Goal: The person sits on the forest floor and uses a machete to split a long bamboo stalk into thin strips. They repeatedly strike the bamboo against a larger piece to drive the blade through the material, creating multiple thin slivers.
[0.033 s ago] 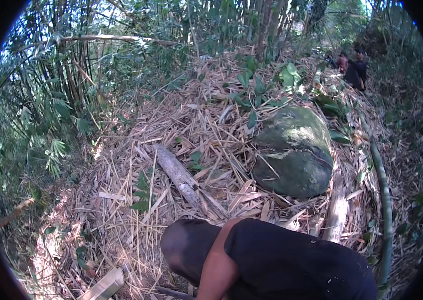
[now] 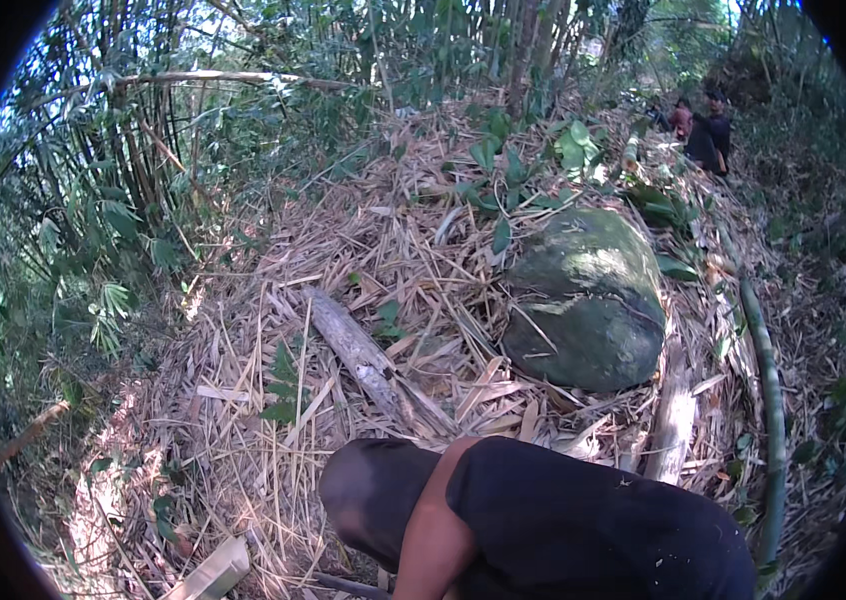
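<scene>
Neither of my hands shows in the head view. At the lower edge a person in a black short-sleeved shirt (image 2: 583, 530) is bent low over the ground, with their dark-haired head (image 2: 373, 490) to the left and a bare upper arm (image 2: 433, 545) hanging down. Their hands are hidden below the frame. Dry bamboo leaves and husks (image 2: 273, 330) cover the slope in front of them.
A mossy boulder (image 2: 583, 300) sits right of centre. A grey dead log (image 2: 358, 355) lies beside it to the left. A green bamboo stem (image 2: 768, 400) runs along the right. A pale cut piece (image 2: 213, 572) lies bottom left. Two people (image 2: 703, 130) stand far off, upper right.
</scene>
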Available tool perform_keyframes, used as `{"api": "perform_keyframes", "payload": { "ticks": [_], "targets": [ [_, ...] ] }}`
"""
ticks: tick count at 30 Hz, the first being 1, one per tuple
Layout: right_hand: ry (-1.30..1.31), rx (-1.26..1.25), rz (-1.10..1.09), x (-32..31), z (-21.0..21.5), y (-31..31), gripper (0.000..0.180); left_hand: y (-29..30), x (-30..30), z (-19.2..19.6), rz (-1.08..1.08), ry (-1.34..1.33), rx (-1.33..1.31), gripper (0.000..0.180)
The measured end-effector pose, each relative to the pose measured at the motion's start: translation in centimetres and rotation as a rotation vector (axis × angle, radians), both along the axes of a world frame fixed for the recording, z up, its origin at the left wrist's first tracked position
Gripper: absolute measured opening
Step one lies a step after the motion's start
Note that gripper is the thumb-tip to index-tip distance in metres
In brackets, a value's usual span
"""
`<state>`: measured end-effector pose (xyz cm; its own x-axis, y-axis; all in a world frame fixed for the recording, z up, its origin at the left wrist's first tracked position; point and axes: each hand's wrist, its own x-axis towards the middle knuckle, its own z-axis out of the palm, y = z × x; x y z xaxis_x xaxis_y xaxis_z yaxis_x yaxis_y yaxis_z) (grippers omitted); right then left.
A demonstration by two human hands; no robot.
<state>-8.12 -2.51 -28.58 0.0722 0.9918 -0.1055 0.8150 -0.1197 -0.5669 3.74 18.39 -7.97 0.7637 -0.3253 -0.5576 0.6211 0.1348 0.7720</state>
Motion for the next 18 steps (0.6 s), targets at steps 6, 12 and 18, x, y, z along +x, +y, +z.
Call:
{"api": "perform_keyframes", "payload": {
  "ticks": [6, 12, 18],
  "targets": [
    [-0.013, -0.145, -0.149, 0.4, -2.1, 1.2, 0.026, 4.4, 2.2, -2.4, -0.053, 0.067, 0.030, 0.040],
    [0.002, -0.287, -0.225, 0.7, -1.2, 0.4, 0.025, 6.5, 3.2, -3.1, -0.035, 0.157, 0.067, 0.042],
    [0.005, -0.410, -0.258, 0.7, 0.1, 0.2, 0.024, -5.7, -0.4, 6.6, 0.327, 0.144, 0.553, 0.067]
  ]
}}
